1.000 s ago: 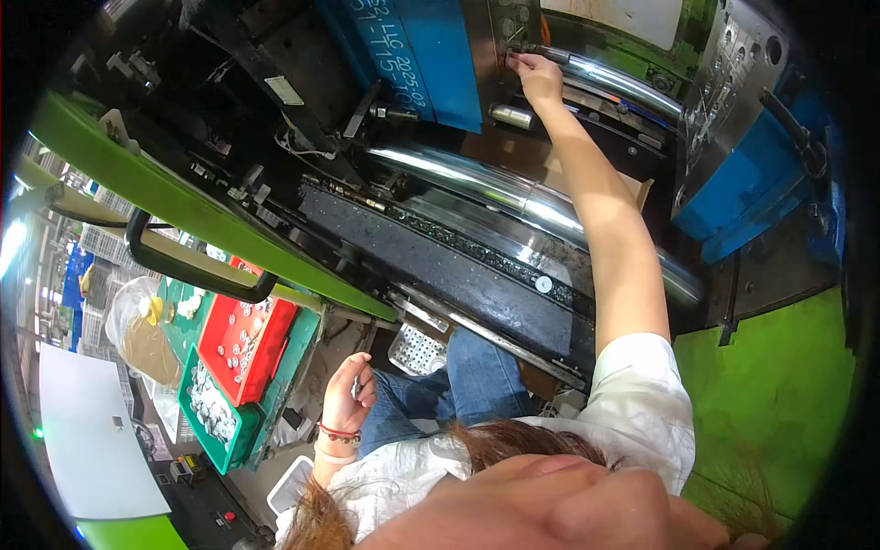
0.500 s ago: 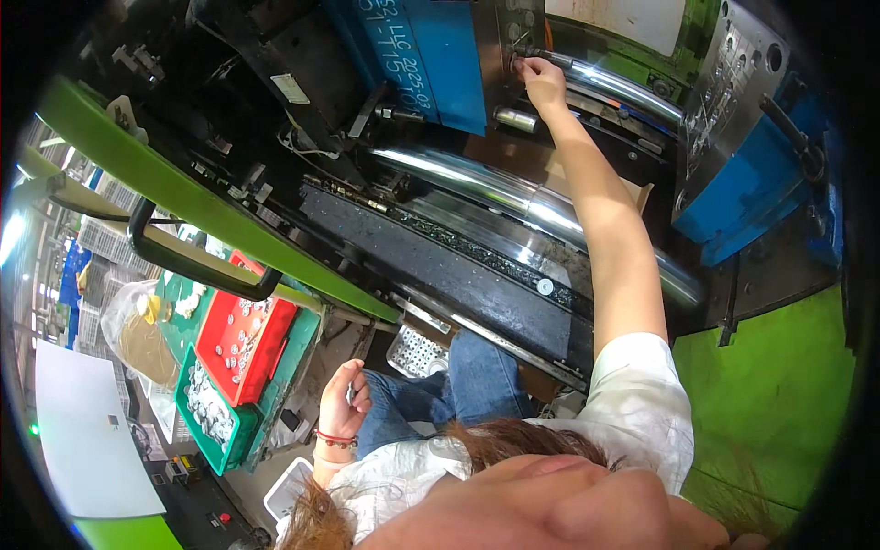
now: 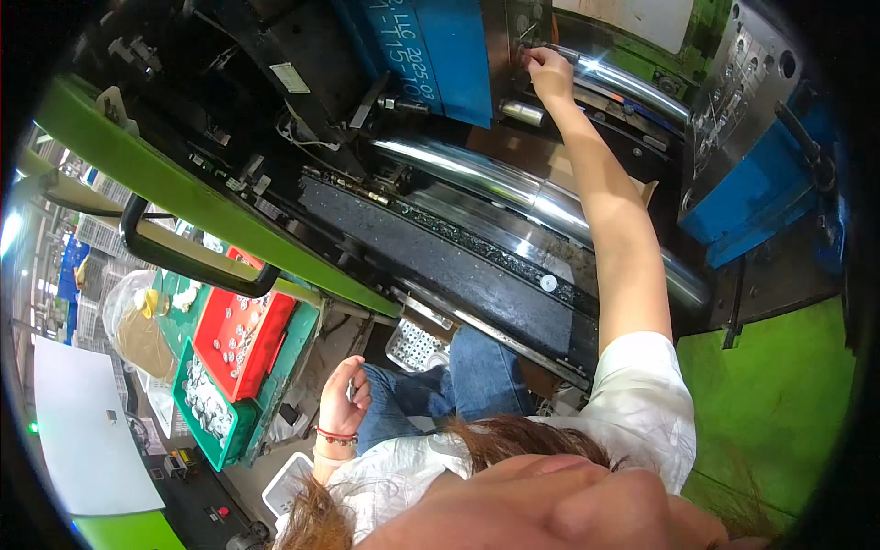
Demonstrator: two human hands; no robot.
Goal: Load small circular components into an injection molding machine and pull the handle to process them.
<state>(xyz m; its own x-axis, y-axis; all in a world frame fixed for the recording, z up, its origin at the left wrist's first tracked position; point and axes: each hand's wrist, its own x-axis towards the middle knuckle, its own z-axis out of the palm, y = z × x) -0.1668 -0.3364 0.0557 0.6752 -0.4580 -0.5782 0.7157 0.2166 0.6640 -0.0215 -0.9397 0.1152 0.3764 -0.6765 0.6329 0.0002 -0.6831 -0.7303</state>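
Note:
My right hand point(image 3: 552, 77) reaches far into the machine, its fingers pinched together at the metal face of the left mould half point(image 3: 500, 55), which has a blue block behind it. Whatever those fingertips hold, if anything, is hidden. Across the gap stands the other mould half point(image 3: 733, 101), its steel face full of small cavities. My left hand point(image 3: 346, 396) stays near my lap, fingers curled round a small greyish thing that I cannot make out. A small pale round part point(image 3: 548, 283) lies on the machine's dark ledge below my right forearm.
Shiny guide bars point(image 3: 467, 174) cross the gap under my right arm. To the left, a red tray point(image 3: 240, 344) holds scattered small round parts, beside a green tray point(image 3: 211, 408) heaped with pale pieces. A green door frame with a black handle point(image 3: 137, 243) stands between. A white perforated basket point(image 3: 417, 348) sits below.
The fingers of my right hand have shifted slightly and curl more at the mould face. My left hand keeps its closed pose. The whole view has tilted a little.

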